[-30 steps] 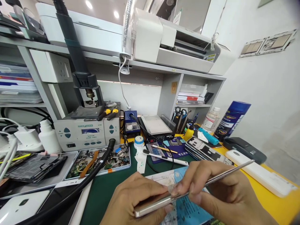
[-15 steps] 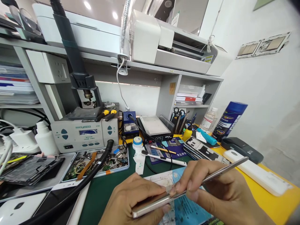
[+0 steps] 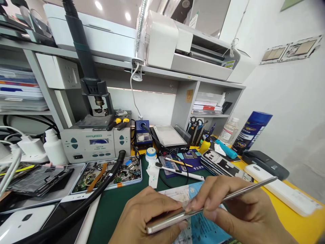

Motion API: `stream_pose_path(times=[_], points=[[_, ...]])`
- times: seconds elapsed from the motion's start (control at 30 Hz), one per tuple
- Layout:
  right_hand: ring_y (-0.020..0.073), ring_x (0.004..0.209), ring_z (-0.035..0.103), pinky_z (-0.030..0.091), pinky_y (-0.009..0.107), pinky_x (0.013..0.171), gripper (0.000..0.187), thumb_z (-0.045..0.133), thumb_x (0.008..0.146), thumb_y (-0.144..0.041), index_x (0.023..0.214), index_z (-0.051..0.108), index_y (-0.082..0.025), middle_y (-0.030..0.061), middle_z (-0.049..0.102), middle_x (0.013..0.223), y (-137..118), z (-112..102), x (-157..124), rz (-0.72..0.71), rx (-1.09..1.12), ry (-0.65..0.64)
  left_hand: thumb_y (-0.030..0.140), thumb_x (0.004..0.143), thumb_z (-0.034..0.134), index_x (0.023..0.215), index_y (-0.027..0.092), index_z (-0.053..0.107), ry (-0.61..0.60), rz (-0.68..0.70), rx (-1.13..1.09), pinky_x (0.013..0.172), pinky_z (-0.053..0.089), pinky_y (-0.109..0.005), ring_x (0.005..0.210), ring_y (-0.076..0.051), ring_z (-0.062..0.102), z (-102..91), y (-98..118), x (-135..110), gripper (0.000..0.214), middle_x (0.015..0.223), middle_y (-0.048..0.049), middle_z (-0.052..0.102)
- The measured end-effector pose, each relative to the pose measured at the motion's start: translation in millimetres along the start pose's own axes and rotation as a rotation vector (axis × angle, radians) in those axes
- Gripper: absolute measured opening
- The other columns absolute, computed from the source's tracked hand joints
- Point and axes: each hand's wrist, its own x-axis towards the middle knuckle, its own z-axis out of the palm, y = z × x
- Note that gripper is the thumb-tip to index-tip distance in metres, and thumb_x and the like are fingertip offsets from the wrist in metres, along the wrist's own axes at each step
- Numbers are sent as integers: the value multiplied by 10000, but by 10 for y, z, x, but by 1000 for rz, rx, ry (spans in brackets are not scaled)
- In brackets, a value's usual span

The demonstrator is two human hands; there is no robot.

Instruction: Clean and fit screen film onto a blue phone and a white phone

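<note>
My left hand (image 3: 144, 215) is closed around a slim phone (image 3: 166, 222) with a gold-toned face and a silver edge, held tilted above the mat. Its thumb lies below the phone's edge and the fingers press on top. Pinched in my right hand (image 3: 236, 206) is a long, thin, flat silver piece (image 3: 250, 188), seen nearly edge-on, slanting up to the right. Its lower end meets the phone near my fingertips; whether it is a tool or a panel of the phone I cannot tell. Beneath both hands lies a blue-and-white printed sheet (image 3: 203, 223).
A tray of small circuit parts (image 3: 138, 179) sits at left, crossed by a thick black hose (image 3: 101, 193). Behind are a rework station (image 3: 86, 145), a brush (image 3: 177, 172) and a heating plate (image 3: 169, 135). Stacked phone frames (image 3: 220, 162) and a blue spray can (image 3: 251, 132) stand right.
The view has shifted slightly, so the surroundings sit a little farther right. Both hands keep nearly the same grip on the phone and the thin silver piece.
</note>
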Motion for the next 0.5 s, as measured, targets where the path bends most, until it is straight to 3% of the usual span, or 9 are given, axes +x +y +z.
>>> stream_pose_path(times=[0.27, 0.5], points=[[194, 953, 771, 627, 303, 870, 262, 661, 952, -52, 1007, 727, -300, 18, 796, 996, -36, 83, -3, -54, -77, 27, 289, 902, 774, 1117, 282, 793, -3, 0, 13, 721, 541, -239, 855, -180, 718, -4, -34, -9, 216, 975, -1, 816], [193, 880, 789, 650, 257, 814, 270, 712, 902, -45, 964, 771, -301, 29, 819, 930, -76, 152, 34, -119, -136, 88, 231, 865, 804, 1097, 279, 798, 24, 25, -1, 695, 521, -236, 821, -169, 725, 14, -23, -4, 238, 953, 18, 820]])
